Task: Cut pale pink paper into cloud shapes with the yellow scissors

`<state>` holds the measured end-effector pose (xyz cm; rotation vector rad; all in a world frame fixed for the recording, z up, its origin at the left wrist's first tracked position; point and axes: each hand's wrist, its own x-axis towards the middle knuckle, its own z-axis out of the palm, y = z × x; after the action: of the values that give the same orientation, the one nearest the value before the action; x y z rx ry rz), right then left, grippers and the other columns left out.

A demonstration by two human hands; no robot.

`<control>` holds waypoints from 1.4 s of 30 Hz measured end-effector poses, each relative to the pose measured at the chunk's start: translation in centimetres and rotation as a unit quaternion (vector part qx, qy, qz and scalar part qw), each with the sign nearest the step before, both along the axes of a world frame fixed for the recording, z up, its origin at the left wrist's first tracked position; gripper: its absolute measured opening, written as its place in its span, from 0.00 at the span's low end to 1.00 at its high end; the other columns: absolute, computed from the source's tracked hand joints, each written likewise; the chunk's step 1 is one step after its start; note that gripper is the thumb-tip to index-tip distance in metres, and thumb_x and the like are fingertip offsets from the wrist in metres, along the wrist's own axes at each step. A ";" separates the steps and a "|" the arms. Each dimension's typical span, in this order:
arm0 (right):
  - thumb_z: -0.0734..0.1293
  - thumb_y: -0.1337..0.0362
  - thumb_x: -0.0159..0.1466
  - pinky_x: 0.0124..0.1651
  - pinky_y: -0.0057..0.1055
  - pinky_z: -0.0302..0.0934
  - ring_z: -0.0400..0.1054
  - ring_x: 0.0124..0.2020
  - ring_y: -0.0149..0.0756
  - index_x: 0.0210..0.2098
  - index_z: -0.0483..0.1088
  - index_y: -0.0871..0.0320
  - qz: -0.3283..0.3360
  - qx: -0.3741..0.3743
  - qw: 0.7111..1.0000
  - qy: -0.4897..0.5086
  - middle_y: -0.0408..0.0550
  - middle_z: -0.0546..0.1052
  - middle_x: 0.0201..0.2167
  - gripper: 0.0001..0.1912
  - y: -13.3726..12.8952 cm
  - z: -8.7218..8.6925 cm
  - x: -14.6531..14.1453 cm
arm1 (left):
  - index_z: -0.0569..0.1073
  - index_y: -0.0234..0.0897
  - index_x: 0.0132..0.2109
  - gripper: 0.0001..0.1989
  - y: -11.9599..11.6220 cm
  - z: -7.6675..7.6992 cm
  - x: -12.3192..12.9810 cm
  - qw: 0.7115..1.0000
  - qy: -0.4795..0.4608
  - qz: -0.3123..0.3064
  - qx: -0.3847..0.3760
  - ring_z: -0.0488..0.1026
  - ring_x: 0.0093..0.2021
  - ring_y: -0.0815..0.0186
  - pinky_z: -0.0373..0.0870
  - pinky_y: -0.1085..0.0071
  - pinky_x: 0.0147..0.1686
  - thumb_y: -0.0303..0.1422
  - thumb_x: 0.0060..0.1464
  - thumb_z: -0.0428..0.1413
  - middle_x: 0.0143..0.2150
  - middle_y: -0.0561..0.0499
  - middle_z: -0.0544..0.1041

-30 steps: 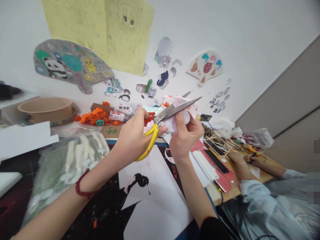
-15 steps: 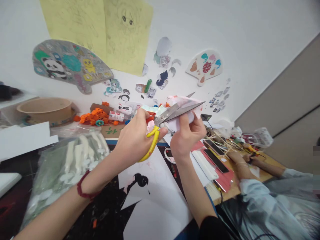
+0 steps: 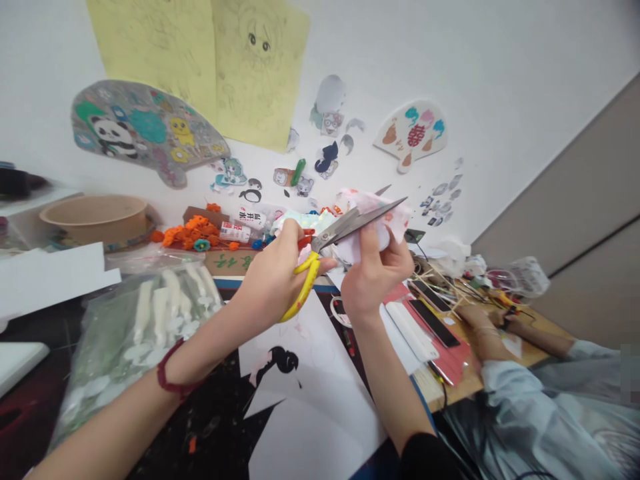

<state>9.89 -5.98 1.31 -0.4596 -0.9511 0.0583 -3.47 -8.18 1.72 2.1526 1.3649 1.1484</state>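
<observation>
My left hand (image 3: 280, 273) grips a pair of scissors (image 3: 345, 229) by the handles, one yellow and one red. The long steel blades point up and right, slightly parted. In my right hand (image 3: 375, 270), the fingers pinch a pink and white patterned piece (image 3: 399, 219), thin like paper or cloth, with a white rounded part at the fingertips. The scissor blades lie across this piece. Below my hands, a black cutout of a figure's hair (image 3: 284, 360) rests on white paper (image 3: 320, 407).
Left on the dark table lies a clear plastic bag (image 3: 115, 360) of pale pieces, near a round tan container (image 3: 95, 217). Orange flowers (image 3: 193, 230) line the wall. At right are phones (image 3: 434, 323) on a red folder and another person's hands (image 3: 480, 327).
The scissor blades have closed a little on the pink and white piece. My hands stay almost in the same place; the whole view shifts slightly.
</observation>
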 end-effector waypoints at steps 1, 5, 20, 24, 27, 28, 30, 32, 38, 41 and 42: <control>0.73 0.62 0.58 0.44 0.32 0.71 0.74 0.36 0.31 0.35 0.77 0.59 -0.010 -0.007 1.000 -0.005 0.43 0.78 0.31 0.08 0.0 0.0 0.0 | 0.52 0.43 0.39 0.20 0.0 0.0 0.0 1.000 -0.003 -0.008 -0.006 0.70 0.29 0.61 0.61 0.67 0.29 0.50 0.58 0.52 0.31 0.54 0.70; 0.73 0.61 0.59 0.44 0.33 0.71 0.73 0.36 0.31 0.35 0.76 0.60 -0.023 -0.020 0.999 -0.013 0.43 0.77 0.31 0.09 -0.3 -0.1 0.1 | 0.52 0.43 0.39 0.19 0.0 -0.1 -0.1 0.999 -0.013 -0.023 -0.018 0.69 0.28 0.62 0.58 0.68 0.28 0.49 0.58 0.53 0.29 0.55 0.68; 0.74 0.59 0.58 0.44 0.35 0.73 0.76 0.38 0.33 0.38 0.78 0.59 -0.014 -0.024 1.000 -0.001 0.45 0.80 0.35 0.11 -0.2 -0.2 0.2 | 0.51 0.43 0.36 0.19 -0.2 0.2 0.0 0.999 0.002 -0.032 0.005 0.62 0.28 0.65 0.55 0.69 0.30 0.47 0.59 0.52 0.29 0.56 0.66; 0.74 0.60 0.57 0.42 0.32 0.73 0.75 0.36 0.32 0.37 0.78 0.59 0.006 -0.012 1.000 0.009 0.44 0.79 0.33 0.10 -0.2 -0.2 0.1 | 0.50 0.43 0.35 0.19 -0.3 0.4 0.0 0.999 -0.006 -0.038 -0.008 0.59 0.27 0.67 0.54 0.70 0.29 0.46 0.59 0.52 0.27 0.57 0.63; 0.74 0.60 0.58 0.41 0.31 0.72 0.74 0.35 0.31 0.35 0.77 0.59 0.006 -0.013 1.000 0.005 0.43 0.79 0.32 0.09 -0.4 -0.1 0.0 | 0.50 0.43 0.35 0.19 -0.3 0.5 0.1 0.999 -0.009 -0.041 -0.014 0.59 0.26 0.67 0.52 0.70 0.28 0.45 0.59 0.52 0.26 0.58 0.62; 0.74 0.59 0.58 0.40 0.31 0.72 0.74 0.35 0.31 0.35 0.77 0.59 -0.002 -0.018 1.000 0.001 0.43 0.78 0.31 0.09 -0.5 0.0 0.0 | 0.50 0.43 0.35 0.19 -0.4 0.5 0.1 0.999 -0.009 -0.043 -0.016 0.58 0.26 0.67 0.52 0.70 0.28 0.46 0.59 0.52 0.26 0.58 0.61; 0.73 0.58 0.58 0.39 0.31 0.72 0.73 0.34 0.31 0.34 0.76 0.59 -0.017 -0.028 0.999 -0.005 0.43 0.77 0.30 0.10 -0.6 0.0 0.0 | 0.49 0.43 0.35 0.19 -0.4 0.5 0.0 0.999 -0.007 -0.047 -0.017 0.58 0.26 0.68 0.52 0.70 0.28 0.46 0.59 0.52 0.26 0.58 0.61; 0.73 0.58 0.58 0.38 0.30 0.72 0.72 0.34 0.30 0.34 0.76 0.60 -0.020 -0.025 0.999 -0.005 0.43 0.77 0.30 0.10 -0.7 0.0 0.0 | 0.49 0.43 0.35 0.19 -0.4 0.5 0.0 0.999 -0.006 -0.050 -0.020 0.57 0.25 0.68 0.52 0.71 0.28 0.47 0.60 0.51 0.26 0.58 0.60; 0.74 0.62 0.57 0.38 0.26 0.69 0.70 0.31 0.26 0.31 0.76 0.59 0.016 0.010 1.000 0.010 0.39 0.74 0.26 0.07 -0.3 0.1 0.2 | 0.49 0.43 0.35 0.19 -0.2 0.4 -0.1 0.999 0.002 -0.051 -0.012 0.59 0.25 0.68 0.51 0.71 0.27 0.47 0.60 0.51 0.27 0.58 0.62; 0.74 0.62 0.57 0.39 0.27 0.69 0.70 0.30 0.26 0.31 0.76 0.59 0.020 0.007 1.000 0.009 0.39 0.74 0.26 0.07 -0.3 0.2 0.2 | 0.48 0.43 0.34 0.20 -0.2 0.4 -0.1 0.998 -0.001 -0.057 0.002 0.58 0.25 0.68 0.51 0.71 0.27 0.47 0.60 0.51 0.26 0.58 0.60; 0.74 0.62 0.58 0.39 0.28 0.70 0.71 0.31 0.27 0.31 0.76 0.59 0.018 0.003 1.000 0.006 0.39 0.74 0.26 0.07 -0.3 0.2 0.2 | 0.48 0.43 0.34 0.20 -0.2 0.4 -0.2 0.998 -0.003 -0.059 0.003 0.58 0.25 0.68 0.52 0.71 0.27 0.47 0.60 0.51 0.25 0.59 0.60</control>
<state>10.09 -6.27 1.49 -0.4367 -0.9475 0.0908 -3.63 -8.43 2.10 2.2004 1.2158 1.1149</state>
